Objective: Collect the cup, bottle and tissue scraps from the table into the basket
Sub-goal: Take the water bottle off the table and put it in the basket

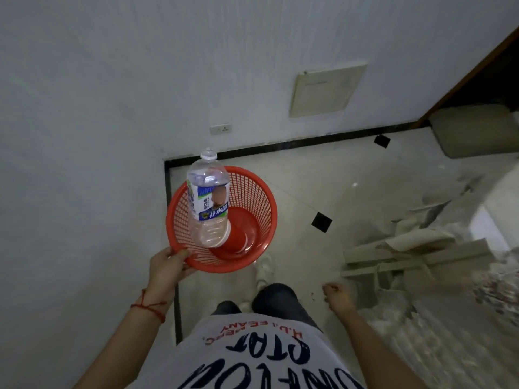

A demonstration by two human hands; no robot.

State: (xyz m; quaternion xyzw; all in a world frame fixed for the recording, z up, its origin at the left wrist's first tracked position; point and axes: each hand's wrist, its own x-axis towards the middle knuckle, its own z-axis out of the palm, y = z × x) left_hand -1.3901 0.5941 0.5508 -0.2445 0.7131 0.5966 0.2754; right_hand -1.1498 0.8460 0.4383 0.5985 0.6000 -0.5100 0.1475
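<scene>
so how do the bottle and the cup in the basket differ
The bottle is clear plastic with a blue and white label; the cup is solid red. The bottle is taller, its capped top sticking out above the basket rim, while the cup sits low, fully inside. The bottle stands on its base inside the cup; the cup rests on the basket floor. Both are in the basket, which the left hand holds by its rim.

Basket (261,197) in the left hand (165,265): orange plastic lattice, glossy rim. Bottle (207,192) inside it: clear smooth plastic, shiny printed label, ribbed lower body. Cup (238,240) under the bottle: red, glossy. Floor (323,178) beyond the hands: pale polished tile. Wall (98,80): matt white paint. Shirt (252,355): cloth.
</scene>
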